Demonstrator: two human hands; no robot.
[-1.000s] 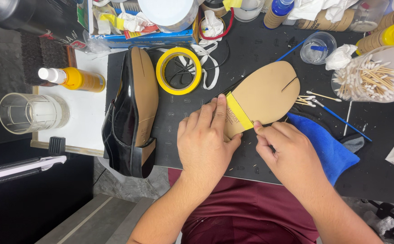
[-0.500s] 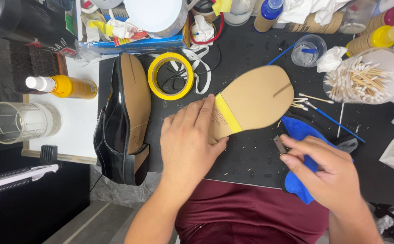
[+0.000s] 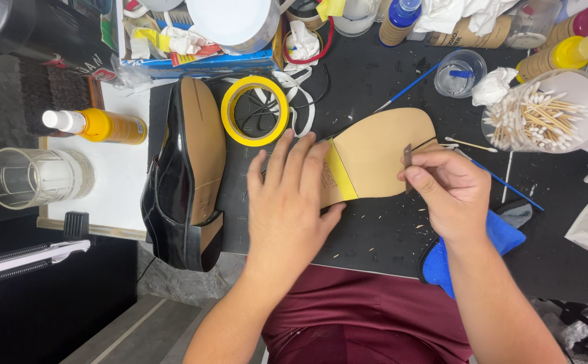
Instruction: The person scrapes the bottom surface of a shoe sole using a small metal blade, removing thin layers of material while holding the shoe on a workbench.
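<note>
The left hand (image 3: 287, 202) lies flat and spread, fingers pressing down the heel end of a tan shoe sole (image 3: 381, 155) on the black work mat (image 3: 375, 236), covering part of the yellow tape band (image 3: 337, 176) across it. The right hand (image 3: 452, 192) is pinched closed around a small dark blade-like tool (image 3: 408, 158), its tip touching the sole's toe end. The sole looks thin, light and stiff with some flex, so I'd judge it slides easily unless pinned flat by a palm, as here; the edges are the place to grip it. Under the right wrist sits a blue cloth (image 3: 469, 253). Just left of the hand stands a black dress shoe (image 3: 186, 175) on its side, a yellow tape roll (image 3: 255, 110) beside it, cotton swabs in a cup (image 3: 536, 114) to the far right
</note>
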